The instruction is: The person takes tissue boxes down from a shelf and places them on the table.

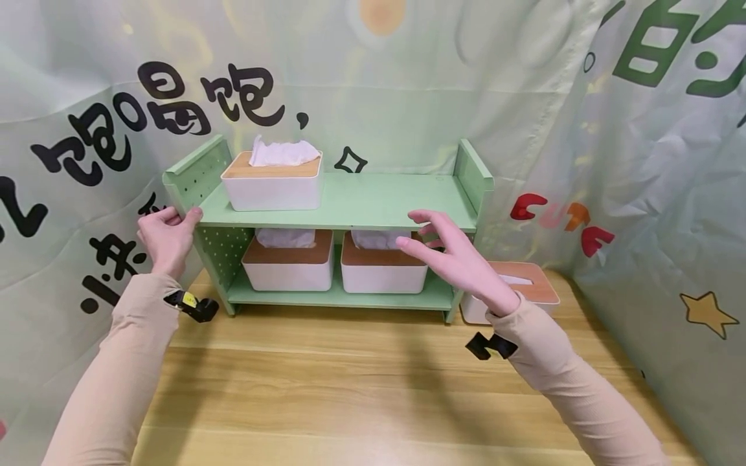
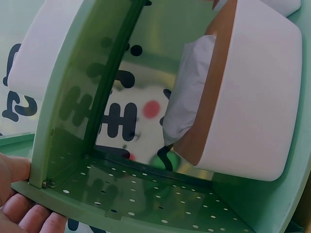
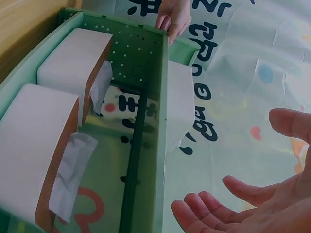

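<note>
A green shelf unit (image 1: 367,210) stands on the far part of the wooden table (image 1: 320,388). The left hand (image 1: 168,241) grips the unit's left edge between thumb and fingers. The right hand (image 1: 451,255), fingers loosely extended, is apart from the unit, near its right end. An upper tissue box (image 1: 274,193) sits left; a lower-left box (image 1: 288,277) and lower-right box (image 1: 381,280) below; an outer box (image 1: 541,285) right of the unit.

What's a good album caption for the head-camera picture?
Left hand gripping a green two-tier shelf with three tissue boxes, right hand empty.
</note>
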A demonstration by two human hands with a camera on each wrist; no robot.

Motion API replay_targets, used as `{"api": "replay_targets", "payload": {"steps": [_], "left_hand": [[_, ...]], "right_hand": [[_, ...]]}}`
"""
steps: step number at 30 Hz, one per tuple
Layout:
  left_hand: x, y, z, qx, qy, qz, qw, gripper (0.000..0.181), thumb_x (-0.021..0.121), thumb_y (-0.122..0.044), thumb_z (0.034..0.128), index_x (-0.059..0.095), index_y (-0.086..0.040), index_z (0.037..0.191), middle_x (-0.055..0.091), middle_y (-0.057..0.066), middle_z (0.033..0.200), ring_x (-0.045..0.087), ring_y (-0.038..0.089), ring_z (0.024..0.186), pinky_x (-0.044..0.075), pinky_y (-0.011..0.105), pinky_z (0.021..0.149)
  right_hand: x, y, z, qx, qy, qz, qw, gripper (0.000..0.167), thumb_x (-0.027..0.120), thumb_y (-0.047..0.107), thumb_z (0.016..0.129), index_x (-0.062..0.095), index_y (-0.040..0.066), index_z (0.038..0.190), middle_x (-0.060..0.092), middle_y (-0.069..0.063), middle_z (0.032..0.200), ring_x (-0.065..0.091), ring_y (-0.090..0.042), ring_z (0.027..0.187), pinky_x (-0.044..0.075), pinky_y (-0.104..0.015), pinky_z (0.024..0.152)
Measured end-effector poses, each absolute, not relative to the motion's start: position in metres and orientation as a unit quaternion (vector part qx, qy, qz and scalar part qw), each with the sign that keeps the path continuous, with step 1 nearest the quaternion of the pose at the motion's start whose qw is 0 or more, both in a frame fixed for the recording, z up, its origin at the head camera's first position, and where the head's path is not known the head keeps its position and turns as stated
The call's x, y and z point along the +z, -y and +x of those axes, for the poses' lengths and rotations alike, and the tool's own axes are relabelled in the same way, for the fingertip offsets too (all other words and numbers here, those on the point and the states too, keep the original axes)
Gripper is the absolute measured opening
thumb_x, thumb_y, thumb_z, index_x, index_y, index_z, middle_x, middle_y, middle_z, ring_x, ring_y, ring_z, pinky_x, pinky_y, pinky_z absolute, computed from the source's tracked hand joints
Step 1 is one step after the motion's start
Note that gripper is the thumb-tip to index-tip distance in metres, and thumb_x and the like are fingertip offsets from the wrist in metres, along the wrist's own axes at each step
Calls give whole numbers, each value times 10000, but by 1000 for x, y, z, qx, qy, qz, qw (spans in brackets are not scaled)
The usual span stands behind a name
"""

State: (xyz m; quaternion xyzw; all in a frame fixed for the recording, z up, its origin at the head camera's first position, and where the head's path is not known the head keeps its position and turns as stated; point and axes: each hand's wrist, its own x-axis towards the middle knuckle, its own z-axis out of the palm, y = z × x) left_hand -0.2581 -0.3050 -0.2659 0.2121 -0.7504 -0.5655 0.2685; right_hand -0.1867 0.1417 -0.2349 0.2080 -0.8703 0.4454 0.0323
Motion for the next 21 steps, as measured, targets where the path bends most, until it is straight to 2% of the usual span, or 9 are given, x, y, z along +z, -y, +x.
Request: {"api": "replay_targets", "payload": {"steps": [13, 21], "left_hand": [[-265, 303, -256, -562, 753, 208, 271, 473, 730, -231, 914, 619, -66, 1343, 523, -319, 586, 558, -122, 620, 475, 35, 595], [-266, 304, -258, -557, 754, 208, 279, 453, 733, -225, 909, 641, -67, 1324, 533, -326, 564, 550, -119, 604, 458, 42, 558]], "right_hand": [[-224, -128, -223, 516, 836, 185, -6, 629, 603, 348, 986, 384, 96, 1519, 417, -143, 1541, 408, -282, 1400, 370, -498, 1165], [-224, -117, -243, 589, 784, 196, -23, 632, 616, 253, 980, 363, 56, 1525, 379, -194, 1563, 457, -319, 1377, 409, -439, 1182]]}}
